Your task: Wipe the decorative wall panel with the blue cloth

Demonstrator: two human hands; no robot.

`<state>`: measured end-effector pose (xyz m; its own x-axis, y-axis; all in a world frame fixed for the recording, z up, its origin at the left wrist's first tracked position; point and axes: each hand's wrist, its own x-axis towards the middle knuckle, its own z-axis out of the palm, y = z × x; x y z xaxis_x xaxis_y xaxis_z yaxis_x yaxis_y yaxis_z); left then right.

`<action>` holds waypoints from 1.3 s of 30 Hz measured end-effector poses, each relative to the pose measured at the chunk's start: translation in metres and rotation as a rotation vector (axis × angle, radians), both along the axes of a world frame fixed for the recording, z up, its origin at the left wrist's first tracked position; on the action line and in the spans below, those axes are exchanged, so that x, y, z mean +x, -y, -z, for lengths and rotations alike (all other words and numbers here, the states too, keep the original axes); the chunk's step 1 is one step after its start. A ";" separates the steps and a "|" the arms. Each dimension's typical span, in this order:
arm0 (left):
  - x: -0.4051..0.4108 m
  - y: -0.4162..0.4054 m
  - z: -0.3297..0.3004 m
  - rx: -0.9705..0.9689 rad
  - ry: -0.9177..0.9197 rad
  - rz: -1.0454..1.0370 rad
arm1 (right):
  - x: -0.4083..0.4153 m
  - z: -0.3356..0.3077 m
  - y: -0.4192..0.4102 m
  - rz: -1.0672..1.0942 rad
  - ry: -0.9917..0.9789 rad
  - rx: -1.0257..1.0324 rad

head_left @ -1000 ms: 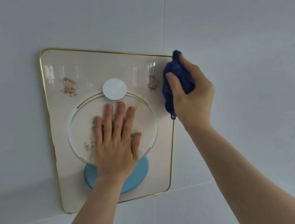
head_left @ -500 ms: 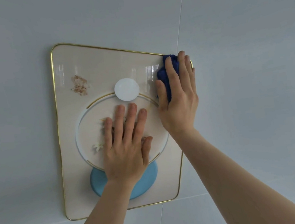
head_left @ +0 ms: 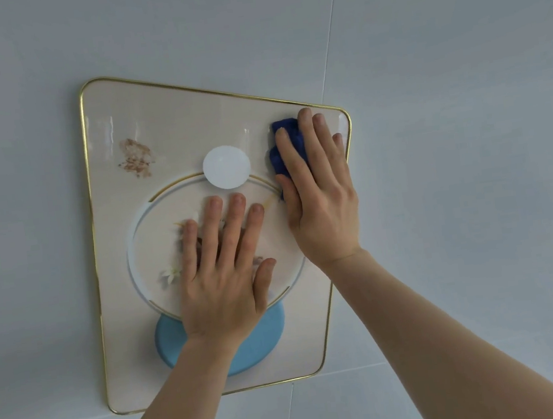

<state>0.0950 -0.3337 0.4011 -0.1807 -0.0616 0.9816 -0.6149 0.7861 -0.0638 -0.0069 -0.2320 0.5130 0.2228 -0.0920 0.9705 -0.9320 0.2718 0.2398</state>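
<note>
Here the wall panel (head_left: 168, 118), a cream plate with a thin gold rim and rounded corners, hangs flat against a pale tiled wall (head_left: 440, 53). The right hand (head_left: 322, 204) lies on the panel near its upper right corner, palm toward the surface, its fingers (head_left: 309, 143) stretched out flat and close together over the blue cloth (head_left: 290, 145). The cloth is bunched and pinned between that hand and the panel, showing only at the fingertips and beside the thumb; it sits just inside the panel's gold edge. The left hand (head_left: 225, 284) presses flat on the middle of the panel, fingers spread slightly and holding nothing, covering much of a large ring design (head_left: 140, 231) drawn there. A white disc (head_left: 226, 167) sits above that hand on the ring's upper arc, just left of the cloth. A light blue disc (head_left: 259, 345) lies at the panel's lower middle, partly hidden by the left wrist. A brownish smudge (head_left: 136, 157) marks the panel's upper left part, well apart from the cloth. Both bare forearms reach up from the bottom of the view.
</note>
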 end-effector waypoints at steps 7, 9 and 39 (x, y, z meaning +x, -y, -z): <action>0.001 -0.002 0.001 0.002 0.002 -0.008 | 0.004 0.003 -0.005 -0.001 0.035 0.022; 0.002 -0.003 -0.001 0.009 0.010 -0.002 | 0.006 0.003 -0.007 0.012 0.052 0.031; 0.049 -0.038 -0.025 0.237 0.272 0.055 | 0.033 0.052 -0.075 0.370 0.283 0.463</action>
<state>0.1438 -0.2954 0.4263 -0.4424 -0.2643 0.8570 -0.5565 0.8303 -0.0312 0.0264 -0.1571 0.4613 -0.1622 -0.5361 0.8284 -0.8409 0.5144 0.1682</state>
